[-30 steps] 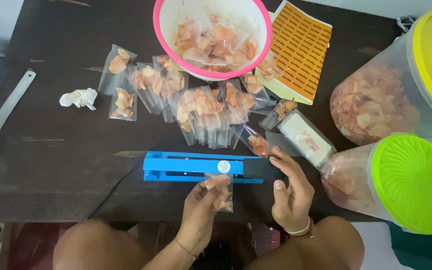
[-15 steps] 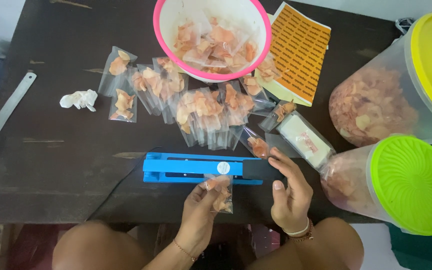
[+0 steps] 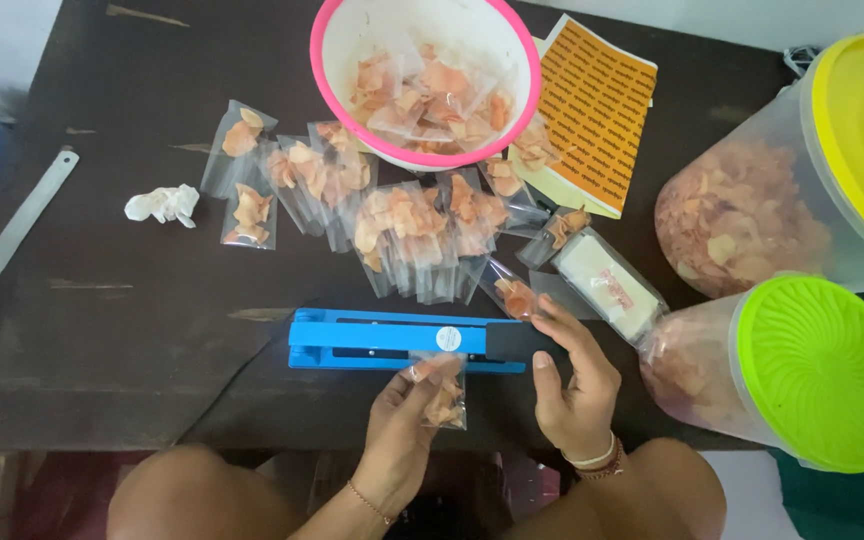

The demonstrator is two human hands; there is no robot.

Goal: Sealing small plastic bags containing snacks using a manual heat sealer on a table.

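My left hand pinches a small clear packet of orange chips, its top edge tucked under the arm of the blue heat sealer. My right hand rests on the sealer's black handle end, fingers pressing down on it. Beyond the sealer lies a spread of several filled clear packets on the dark table.
A pink-rimmed white bowl of chips sits at the back. An orange printed sheet, a packet of white labels, a yellow-lidded tub and a green-lidded jar stand right. A crumpled tissue and metal ruler lie left.
My right thumb has curled in closer to the sealer handle. The view has shifted slightly; the packet stays under the sealer arm.
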